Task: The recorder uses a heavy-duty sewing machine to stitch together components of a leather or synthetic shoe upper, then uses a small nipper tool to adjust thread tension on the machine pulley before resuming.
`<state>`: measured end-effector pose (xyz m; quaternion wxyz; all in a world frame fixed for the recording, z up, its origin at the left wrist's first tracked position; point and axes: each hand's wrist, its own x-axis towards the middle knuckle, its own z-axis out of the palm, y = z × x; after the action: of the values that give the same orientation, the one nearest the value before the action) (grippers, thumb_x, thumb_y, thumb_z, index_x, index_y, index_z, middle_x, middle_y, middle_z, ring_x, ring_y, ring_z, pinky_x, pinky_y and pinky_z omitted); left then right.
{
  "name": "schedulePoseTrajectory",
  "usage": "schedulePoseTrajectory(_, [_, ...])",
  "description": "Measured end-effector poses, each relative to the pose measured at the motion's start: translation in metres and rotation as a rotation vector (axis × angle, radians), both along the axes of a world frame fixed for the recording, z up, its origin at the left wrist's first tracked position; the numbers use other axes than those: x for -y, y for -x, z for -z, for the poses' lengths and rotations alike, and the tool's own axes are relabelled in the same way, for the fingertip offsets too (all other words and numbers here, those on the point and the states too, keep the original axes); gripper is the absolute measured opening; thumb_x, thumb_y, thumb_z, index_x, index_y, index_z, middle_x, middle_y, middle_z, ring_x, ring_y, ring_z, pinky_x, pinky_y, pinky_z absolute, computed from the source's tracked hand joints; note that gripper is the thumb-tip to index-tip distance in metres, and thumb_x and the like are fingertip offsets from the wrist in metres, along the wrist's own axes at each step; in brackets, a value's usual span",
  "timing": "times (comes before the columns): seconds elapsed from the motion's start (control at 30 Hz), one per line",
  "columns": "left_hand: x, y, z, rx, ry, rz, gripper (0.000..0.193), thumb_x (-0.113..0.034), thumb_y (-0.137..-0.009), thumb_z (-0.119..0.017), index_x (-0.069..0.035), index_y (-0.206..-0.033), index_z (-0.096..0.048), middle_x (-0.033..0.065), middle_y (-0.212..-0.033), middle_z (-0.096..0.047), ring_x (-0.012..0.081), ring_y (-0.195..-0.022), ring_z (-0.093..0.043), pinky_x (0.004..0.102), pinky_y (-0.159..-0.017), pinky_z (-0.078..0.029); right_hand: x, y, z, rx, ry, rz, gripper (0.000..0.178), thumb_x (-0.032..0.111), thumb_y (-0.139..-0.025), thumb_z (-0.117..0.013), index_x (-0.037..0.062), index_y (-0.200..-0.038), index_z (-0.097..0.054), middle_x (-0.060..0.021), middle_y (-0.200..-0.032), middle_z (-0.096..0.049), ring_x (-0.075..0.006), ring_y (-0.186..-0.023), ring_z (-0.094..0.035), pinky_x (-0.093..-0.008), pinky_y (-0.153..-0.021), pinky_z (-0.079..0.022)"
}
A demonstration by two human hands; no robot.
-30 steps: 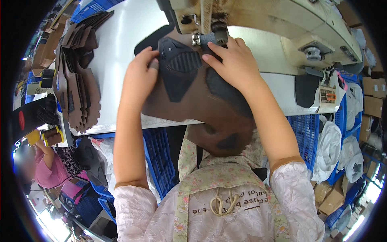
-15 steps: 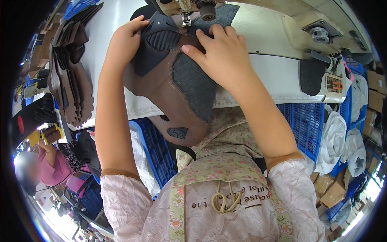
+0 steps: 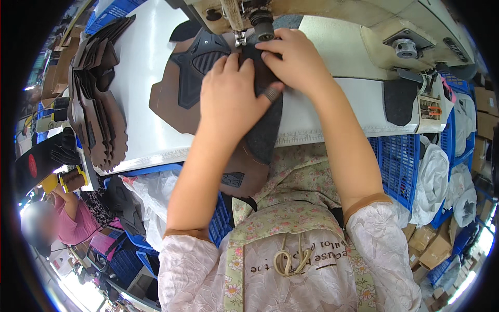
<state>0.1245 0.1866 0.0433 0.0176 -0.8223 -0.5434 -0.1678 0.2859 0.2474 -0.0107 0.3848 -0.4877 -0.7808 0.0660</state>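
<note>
A brown shoe-upper piece [image 3: 166, 99] with black patches lies on the white sewing table [image 3: 140, 62], hanging over the front edge. My left hand [image 3: 231, 99] lies flat on it, fingers pressing a dark grey fabric patch [image 3: 262, 130]. My right hand [image 3: 296, 60] pinches the same patch just below the presser foot [image 3: 240, 37] of the cream sewing machine [image 3: 332, 15]. Both hands touch each other at the needle.
A stack of brown cut pieces [image 3: 99, 104] lies at the table's left. A black patch [image 3: 399, 101] sits at the right edge. Blue crates [image 3: 403, 166] and white bags [image 3: 431, 182] stand below. Another person in pink [image 3: 78, 216] sits lower left.
My left hand moved right from the piece's left edge onto its middle, beside my right hand. The brown piece has swung around, with its black patch now to the left.
</note>
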Motion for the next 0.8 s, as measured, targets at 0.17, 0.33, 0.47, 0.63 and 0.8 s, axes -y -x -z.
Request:
schedulePoseTrajectory(0.17, [0.011,-0.028,0.010,-0.163,0.050,-0.101,0.078,-0.047,-0.072,-0.074,0.008,-0.124,-0.054,0.0330,-0.130,-0.050,0.0476,-0.125,-0.047,0.0496,-0.105,-0.039,0.001,-0.001,0.006,0.032,0.008,-0.004,0.018,0.023,-0.075,-0.070,0.0184,-0.091,-0.078,-0.0027,-0.101,-0.066,-0.0243,-0.101,-0.058,-0.0383,-0.089,-0.047])
schedulePoseTrajectory(0.33, [0.009,-0.035,0.015,-0.231,0.124,-0.134,0.074,-0.027,-0.072,-0.068,0.011,-0.131,-0.046,0.0348,-0.134,-0.046,0.0483,-0.129,-0.043,0.0513,-0.107,-0.037,-0.001,-0.003,0.015,0.020,-0.058,-0.019,0.021,0.026,-0.075,-0.072,0.0196,-0.094,-0.078,-0.0037,-0.110,-0.065,-0.0242,-0.110,-0.057,-0.0391,-0.093,-0.045])
schedulePoseTrajectory(0.47, [0.017,-0.036,0.025,-0.203,0.088,-0.119,0.069,-0.022,-0.074,-0.064,0.009,-0.132,-0.046,0.0341,-0.135,-0.045,0.0481,-0.128,-0.043,0.0512,-0.107,-0.037,-0.003,-0.006,0.020,0.021,-0.081,-0.032,0.022,0.027,-0.077,-0.072,0.0198,-0.097,-0.077,-0.0036,-0.116,-0.065,-0.0236,-0.116,-0.055,-0.0390,-0.094,-0.045])
schedulePoseTrajectory(0.63, [0.023,-0.026,0.023,-0.236,0.051,-0.078,0.061,-0.011,-0.071,-0.067,0.001,-0.129,-0.053,0.0213,-0.133,-0.055,0.0360,-0.125,-0.051,0.0433,-0.101,-0.045,0.005,-0.005,0.011,0.049,-0.034,-0.019,0.023,0.027,-0.081,-0.071,0.0185,-0.102,-0.076,-0.0044,-0.121,-0.064,-0.0251,-0.120,-0.054,-0.0398,-0.097,-0.043])
schedulePoseTrajectory(0.8, [0.018,-0.007,0.006,-0.229,0.091,0.043,0.051,-0.008,-0.070,-0.067,-0.001,-0.119,-0.061,0.0174,-0.124,-0.062,0.0306,-0.117,-0.058,0.0395,-0.096,-0.049,0.004,-0.006,0.013,0.103,-0.062,0.046,0.020,0.029,-0.081,-0.069,0.0240,-0.098,-0.077,-0.0005,-0.117,-0.065,-0.0199,-0.118,-0.054,-0.0384,-0.096,-0.042])
